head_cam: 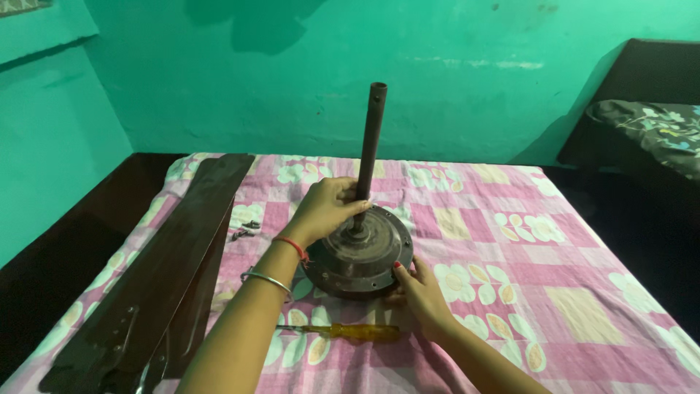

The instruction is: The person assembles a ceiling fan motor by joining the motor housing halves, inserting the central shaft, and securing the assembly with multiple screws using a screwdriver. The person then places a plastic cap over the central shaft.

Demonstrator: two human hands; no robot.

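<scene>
Two hands on the fan motor (361, 255): left hand (326, 208) grips the rod (370, 138), right hand (417, 292) cups the rim at 5 o'clock; looks heavy, rigid metal, so support the base

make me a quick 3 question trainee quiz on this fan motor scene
1. True or false: the left hand grips the base of the upright rod.
2. What does the right hand touch? A) the fan blades B) the rim of the motor housing C) the screwdriver
3. Where does the screwdriver lie?

Key: 1. True. 2. B. 3. On the bedsheet, just in front of the motor housing, between the forearms.
</scene>
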